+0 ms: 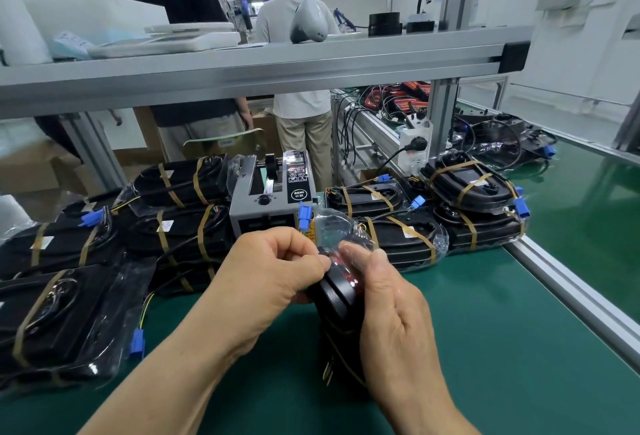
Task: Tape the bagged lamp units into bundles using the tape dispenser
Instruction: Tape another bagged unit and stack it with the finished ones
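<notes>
A black lamp unit in a clear plastic bag stands on end on the green mat, just in front of the grey tape dispenser. My left hand pinches the bag at the unit's top with curled fingers. My right hand grips the unit's right side, thumb pressed on the plastic near the top. A blue connector sticks up from the bag's upper end. Taped bundles of bagged lamps, bound with brown tape, lie to the left and to the right of the dispenser.
More taped bundles are stacked at the near left and far right. An aluminium rail edges the mat on the right. A shelf beam crosses overhead. Two people stand beyond the bench. A power strip stands behind the dispenser.
</notes>
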Demonstrator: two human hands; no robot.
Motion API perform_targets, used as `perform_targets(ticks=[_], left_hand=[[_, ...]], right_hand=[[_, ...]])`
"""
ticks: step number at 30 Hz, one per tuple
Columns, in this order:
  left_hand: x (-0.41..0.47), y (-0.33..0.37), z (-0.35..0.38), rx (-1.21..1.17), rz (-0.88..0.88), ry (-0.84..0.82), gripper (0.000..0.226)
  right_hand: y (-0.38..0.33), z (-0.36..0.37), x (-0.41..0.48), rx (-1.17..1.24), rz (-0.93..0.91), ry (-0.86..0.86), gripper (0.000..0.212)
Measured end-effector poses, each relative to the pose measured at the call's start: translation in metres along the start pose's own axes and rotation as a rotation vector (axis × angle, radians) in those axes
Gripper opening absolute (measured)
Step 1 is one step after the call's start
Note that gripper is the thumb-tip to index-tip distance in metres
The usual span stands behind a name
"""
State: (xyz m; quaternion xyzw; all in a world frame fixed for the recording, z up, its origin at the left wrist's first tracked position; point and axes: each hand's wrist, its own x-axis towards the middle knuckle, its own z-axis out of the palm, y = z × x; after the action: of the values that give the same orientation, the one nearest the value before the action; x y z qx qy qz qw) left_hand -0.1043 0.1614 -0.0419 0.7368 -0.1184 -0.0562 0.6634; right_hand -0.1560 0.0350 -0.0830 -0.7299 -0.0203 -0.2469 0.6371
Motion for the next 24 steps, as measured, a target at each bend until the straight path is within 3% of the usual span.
perform_targets(ticks=[13, 24], left_hand=[[-0.001, -0.013, 0.001, -0.098, -0.055, 0.049, 0.014], [0.007, -0.026, 0.030, -0.201, -0.098, 0.203, 0.018]], right_hand=[[-0.002, 0.001, -0.003, 0.006, 0.019, 0.000, 0.043], [0.000, -0.004, -0.001, 0.038, 0.086, 0.027, 0.037]])
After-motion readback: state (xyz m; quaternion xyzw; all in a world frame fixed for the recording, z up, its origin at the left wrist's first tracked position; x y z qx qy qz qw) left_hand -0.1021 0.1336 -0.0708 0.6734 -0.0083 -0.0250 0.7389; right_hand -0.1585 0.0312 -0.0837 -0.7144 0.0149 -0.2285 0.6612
